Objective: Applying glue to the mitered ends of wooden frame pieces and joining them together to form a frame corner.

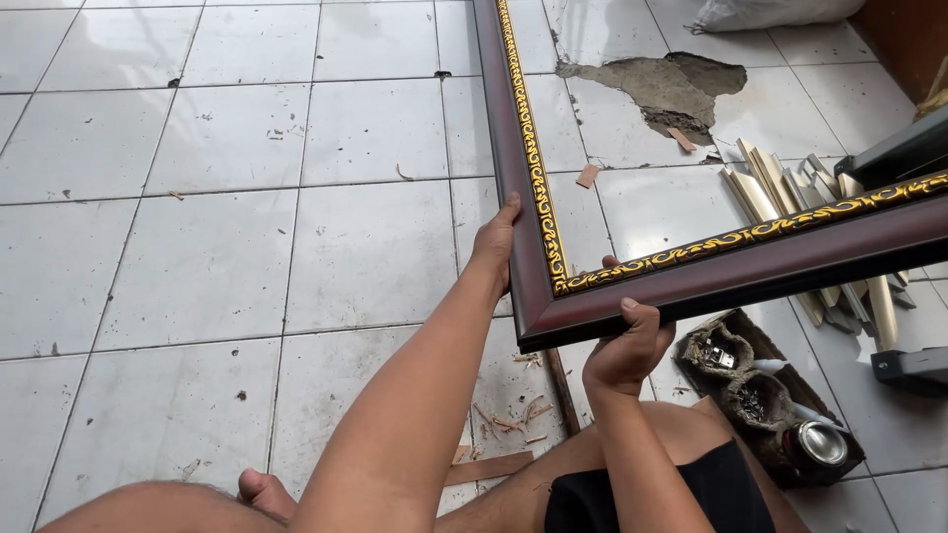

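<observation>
I hold a large dark-red picture frame (509, 148) with a gold patterned inner band above the white tiled floor, its mitred corner pointing toward me. My left hand (494, 242) grips the outer edge of the left side, just above the corner. My right hand (624, 350) grasps the lower side from beneath, thumb on its front edge, close to the same corner. Through the empty frame the floor shows. My bare knees appear at the bottom of the view.
A patch of broken tile (662, 89) lies beyond the frame. Pale moulding offcuts (780, 183) are piled at right. A small tray (765, 400) with pouches of small metal parts and a can (820, 442) sits by my right knee. Wood shavings (509, 415) litter the floor.
</observation>
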